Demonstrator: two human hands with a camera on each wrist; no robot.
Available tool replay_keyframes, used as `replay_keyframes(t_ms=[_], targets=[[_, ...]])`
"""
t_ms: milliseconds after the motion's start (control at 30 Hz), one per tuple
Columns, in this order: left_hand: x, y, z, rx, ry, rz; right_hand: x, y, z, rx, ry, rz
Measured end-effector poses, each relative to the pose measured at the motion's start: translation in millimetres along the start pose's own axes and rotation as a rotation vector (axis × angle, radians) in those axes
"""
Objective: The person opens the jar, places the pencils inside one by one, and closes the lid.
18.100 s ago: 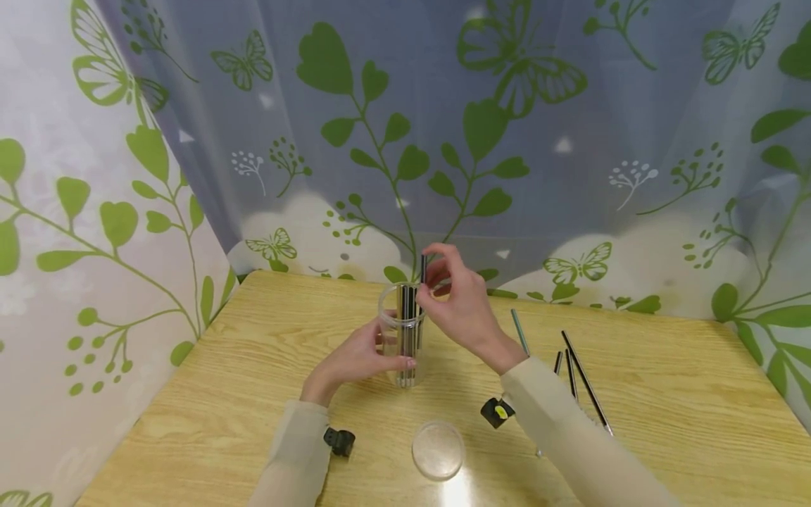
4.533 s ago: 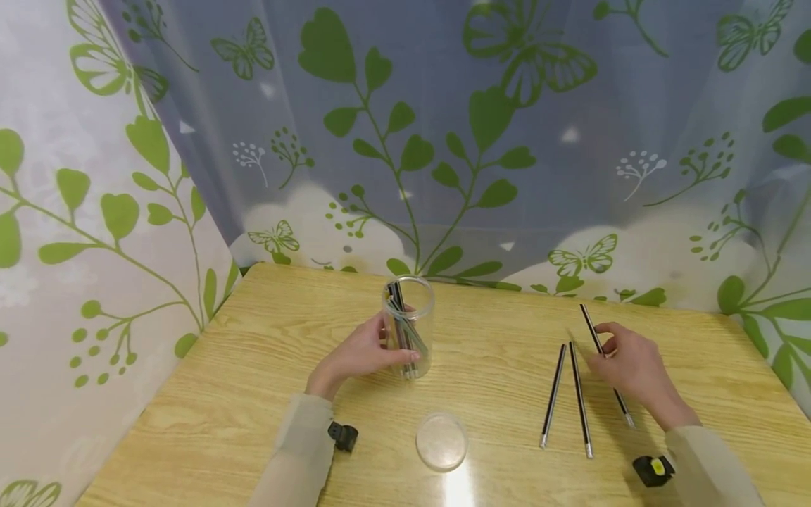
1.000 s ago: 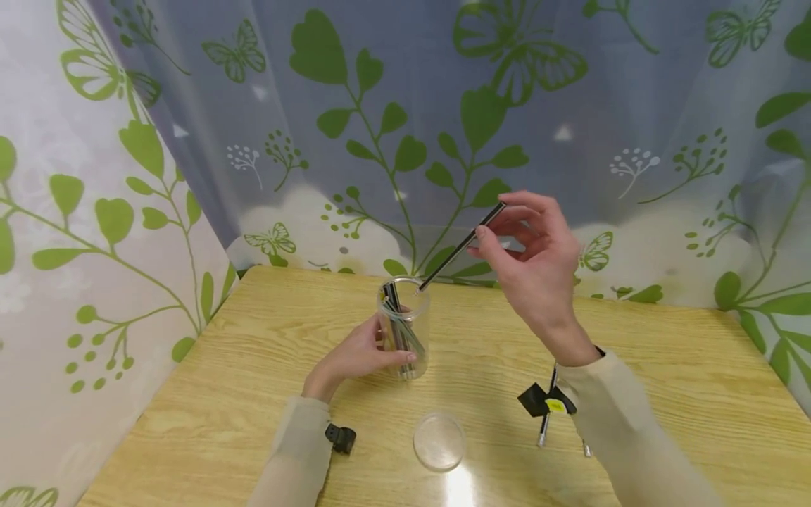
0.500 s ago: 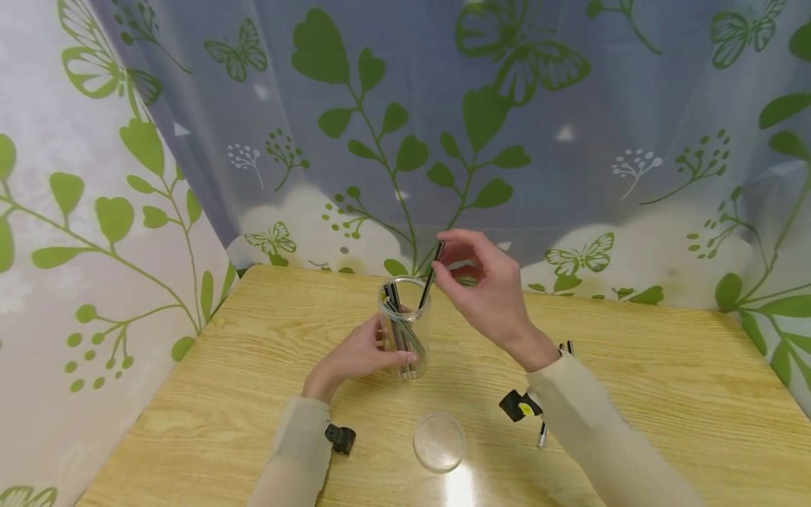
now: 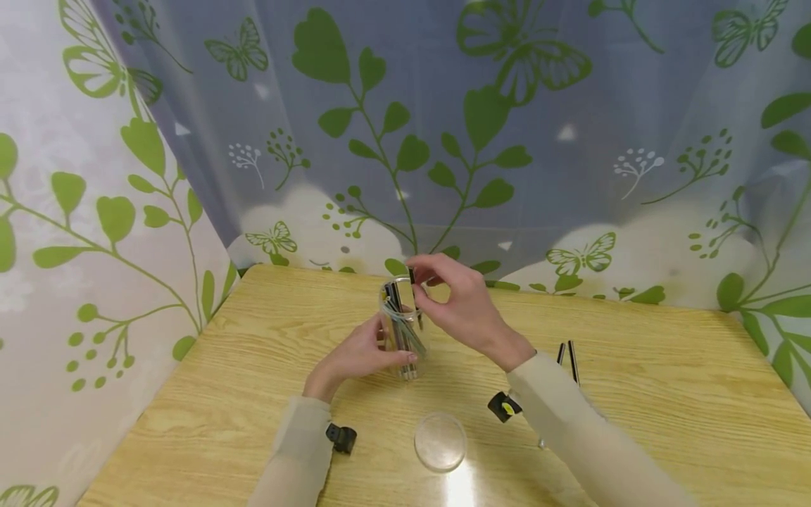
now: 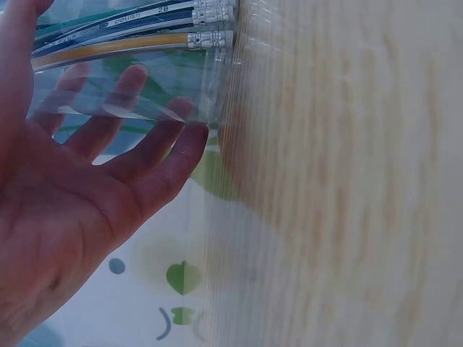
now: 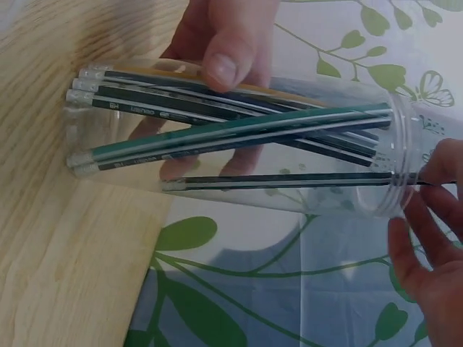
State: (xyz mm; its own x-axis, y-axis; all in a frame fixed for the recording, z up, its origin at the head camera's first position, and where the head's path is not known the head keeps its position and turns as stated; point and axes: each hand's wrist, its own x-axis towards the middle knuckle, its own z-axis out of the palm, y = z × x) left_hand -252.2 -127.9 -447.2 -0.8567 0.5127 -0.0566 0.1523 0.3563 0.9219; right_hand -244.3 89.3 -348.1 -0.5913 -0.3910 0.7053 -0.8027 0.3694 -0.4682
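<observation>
A clear cylindrical jar [image 5: 423, 358] stands on the wooden table, gripped by my left hand [image 5: 357, 355] with the thumb in front and the fingers behind. Several pencils [image 7: 239, 130] lean inside it, dark, green and one yellow, with their eraser ends at the bottom. My right hand [image 5: 465, 303] is at the jar's mouth and pinches the upper end of a dark striped pencil [image 7: 289, 181]. Most of that pencil is inside the jar, eraser end down, with its tip above the rim. In the left wrist view, my fingers [image 6: 130, 83] curve along the jar's wall near its base.
A round clear lid [image 5: 440, 442] lies flat on the table in front of the jar. To the right, two dark pencils [image 5: 573, 362] lie partly hidden under my right sleeve [image 5: 570, 422]. A leaf-patterned curtain [image 5: 405, 141] hangs behind the table's back edge.
My right hand has moved left and down, bringing the pencil from tilted above the rim to nearly upright inside the jar. The left hand and jar have stayed put.
</observation>
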Motion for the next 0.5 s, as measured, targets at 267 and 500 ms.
replay_keyframes(t_ms=[267, 500], targets=[[-1.1, -0.6, -0.2, -0.013, -0.014, 0.005, 1.1, 0.7, 6.8, -0.059, -0.094, 0.101], [-0.7, -1.5, 0.0, -0.003, -0.012, 0.002, 2.1, 2.3, 6.1, -0.069, -0.188, 0.210]])
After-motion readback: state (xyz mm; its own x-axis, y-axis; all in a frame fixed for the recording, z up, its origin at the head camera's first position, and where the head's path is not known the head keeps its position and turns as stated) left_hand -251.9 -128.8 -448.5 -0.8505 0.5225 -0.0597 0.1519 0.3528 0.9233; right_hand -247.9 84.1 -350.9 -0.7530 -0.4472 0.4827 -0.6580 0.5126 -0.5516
